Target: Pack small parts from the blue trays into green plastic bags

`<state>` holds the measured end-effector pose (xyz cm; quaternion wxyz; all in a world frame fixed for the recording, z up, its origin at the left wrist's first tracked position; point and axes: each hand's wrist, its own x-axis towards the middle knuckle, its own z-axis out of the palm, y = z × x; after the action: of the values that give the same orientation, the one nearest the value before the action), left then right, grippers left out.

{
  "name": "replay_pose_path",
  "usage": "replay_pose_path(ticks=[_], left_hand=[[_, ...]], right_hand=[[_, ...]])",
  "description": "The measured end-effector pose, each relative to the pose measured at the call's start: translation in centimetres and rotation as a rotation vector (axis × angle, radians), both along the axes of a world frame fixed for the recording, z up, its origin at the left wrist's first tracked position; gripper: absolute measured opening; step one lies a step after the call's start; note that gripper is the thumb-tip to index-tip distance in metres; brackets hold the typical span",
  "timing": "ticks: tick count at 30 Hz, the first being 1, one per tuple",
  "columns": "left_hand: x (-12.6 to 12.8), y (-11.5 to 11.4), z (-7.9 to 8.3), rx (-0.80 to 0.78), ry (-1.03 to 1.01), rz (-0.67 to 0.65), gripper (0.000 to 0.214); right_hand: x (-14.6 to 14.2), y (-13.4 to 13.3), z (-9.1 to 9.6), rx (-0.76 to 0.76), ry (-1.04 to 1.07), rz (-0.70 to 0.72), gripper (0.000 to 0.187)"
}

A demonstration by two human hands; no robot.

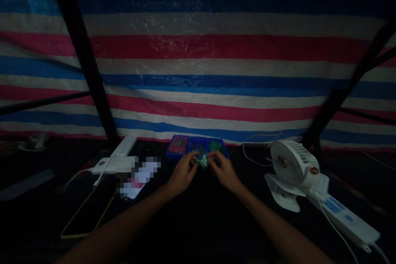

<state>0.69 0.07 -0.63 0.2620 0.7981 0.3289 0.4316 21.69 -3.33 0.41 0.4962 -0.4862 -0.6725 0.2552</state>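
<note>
A left hand (182,174) and right hand (224,170), fingers (192,162) curled inward, pinch a small green object (202,160) just before a blue compartment tray (176,157), its red and green contents (177,145) too dim to gauge what remains.

Blue, white and red horizontal stripes cross the tarp (198,49) above. At centre sit a blue tray (173,148) and a green item (202,160); at right, a white fan (293,164) and a white power strip (346,218) with blue buttons lie on the black surface (198,227).
</note>
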Motion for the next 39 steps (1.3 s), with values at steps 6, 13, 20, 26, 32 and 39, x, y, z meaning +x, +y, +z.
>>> replay_pose_path(ticks=[6,13,20,26,32,39], left_hand=[[-0.1,0.0,0.3,0.042,0.034,-0.046,0.040],[0.0,-0.2,1.0,0.081,0.062,0.025,0.025],[0.1,0.0,0.8,0.093,0.079,0.045,0.035],[0.1,-0.1,0.5,0.018,0.011,0.070,0.023],[0.0,0.0,0.2,-0.043,-0.017,0.059,0.034],[-0.1,0.2,0.0,-0.010,-0.032,0.072,0.036]], right_hand=[[-0.1,0.0,-0.2,-0.027,0.025,0.031,0.026],[-0.3,-0.2,0.3,-0.059,0.020,0.079,0.034],[0.0,-0.1,0.6,0.076,-0.090,0.016,0.030],[-0.1,0.0,-0.2,-0.007,0.030,0.043,0.026],[0.1,0.1,-0.1,-0.007,-0.035,0.066,0.022],[0.0,0.1,0.0,-0.020,-0.065,0.045,0.024]])
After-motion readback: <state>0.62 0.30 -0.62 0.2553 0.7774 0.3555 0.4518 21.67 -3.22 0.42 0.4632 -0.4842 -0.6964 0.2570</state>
